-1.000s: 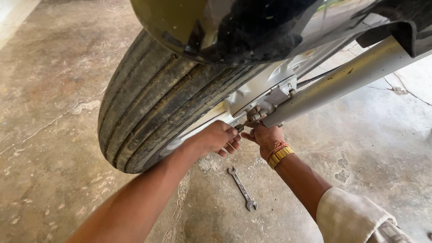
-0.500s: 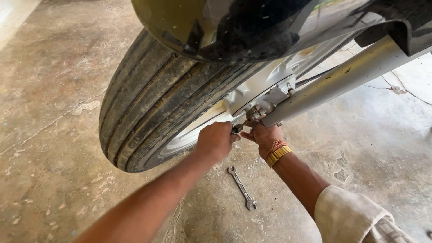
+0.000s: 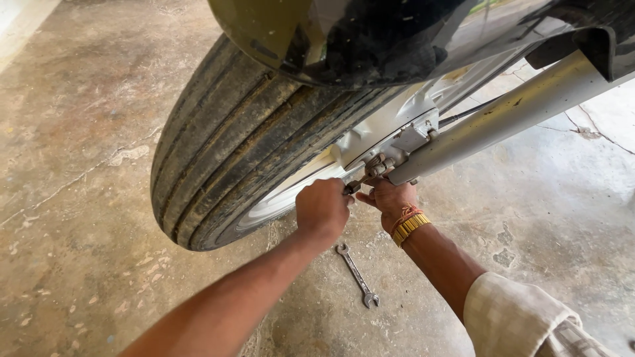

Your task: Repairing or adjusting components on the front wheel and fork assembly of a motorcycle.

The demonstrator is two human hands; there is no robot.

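Concrete floor (image 3: 73, 198), stained and cracked, fills the left of the view. Standing on it is a black ribbed tyre (image 3: 238, 152) on a pale wheel rim (image 3: 291, 192), partly covered from above by a dark olive mudguard (image 3: 344, 33). Just right of the tyre, the left hand (image 3: 322, 208) is clenched into a fist around the end of a small dark tool (image 3: 352, 187), whose tip points up toward the axle fitting (image 3: 378, 165) at the wheel's hub. Below the hands, a double-ended spanner (image 3: 356, 275) lies loose on the floor, touched by neither hand. The right hand (image 3: 391, 198) sits just beside the left, fingers curled up under the fitting; whether it grips anything cannot be told. Its wrist wears a yellow bangle (image 3: 410, 228) and an orange thread. A silver fork tube (image 3: 509, 116) slants up to the right from the hub, with a thin cable beside it.
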